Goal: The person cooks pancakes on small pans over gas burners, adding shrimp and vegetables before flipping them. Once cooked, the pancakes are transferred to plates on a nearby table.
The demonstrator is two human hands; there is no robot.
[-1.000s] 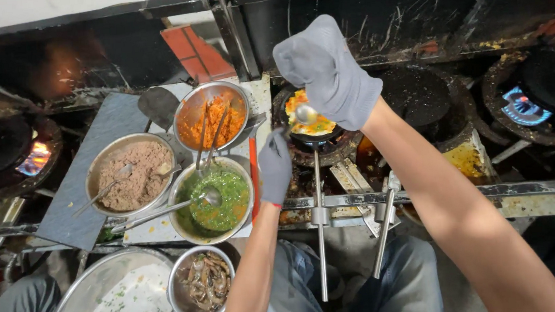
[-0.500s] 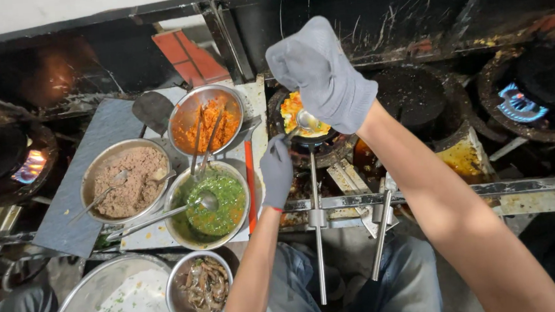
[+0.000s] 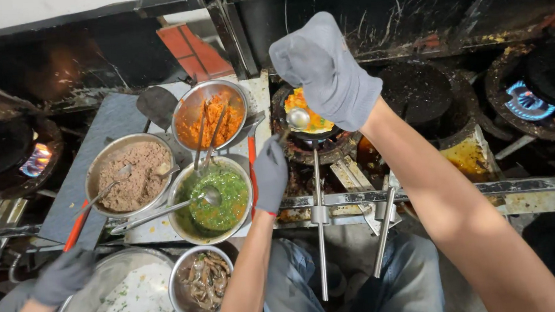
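- At the far left, a gloved hand (image 3: 62,275) of another person has come into view by the rice tray (image 3: 97,302); it was not there 0.5 s ago.
- On the surface (image 3: 101,133) stand 3 metal bowls: the brown mince bowl (image 3: 131,177), the orange sauce bowl (image 3: 211,115) and the green sauce bowl (image 3: 211,194), each with a spoon in it, all placed as before.
- Below them, a smaller bowl of shrimp (image 3: 201,281) sits beside the rice tray.
- The left hand (image 3: 270,176), in a grey glove, is clenched on the handle of a ladle (image 3: 296,119), as it was 0.5 s ago.
- The ladle's long axis runs from the left-hand grip up and to the right; its cup points toward the burners' back wall and sits over the small pan (image 3: 307,117) of yellow-orange food.
- The pan's long handle (image 3: 320,225) points straight down toward the person.
- The right hand (image 3: 327,69), in a grey mitt, hovers above the pan, a little lower in view than before; I cannot tell whether its grip holds anything.
- At the far right, a blue flame (image 3: 527,100) burns.
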